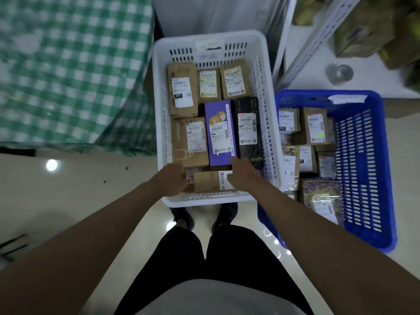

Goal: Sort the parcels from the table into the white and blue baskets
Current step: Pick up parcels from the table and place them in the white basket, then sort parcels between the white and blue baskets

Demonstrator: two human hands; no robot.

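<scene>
Cardboard parcel (208,181) at near end of white basket (159,92), ends hidden by both hands, gripped by curled left hand (173,180) and right hand (244,174), arms outstretched

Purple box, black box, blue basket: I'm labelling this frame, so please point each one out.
purple box (219,133): head view, middle of its top face.
black box (248,130): head view, on its white shipping label.
blue basket (361,160): head view, its slotted right wall.

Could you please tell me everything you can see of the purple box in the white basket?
The purple box is a long printed carton, apparently cardboard, with a cartoon figure and white shipping labels on top. It lies flat in the white basket, between a brown parcel and a black box. The right hand reaches its near end.
</scene>
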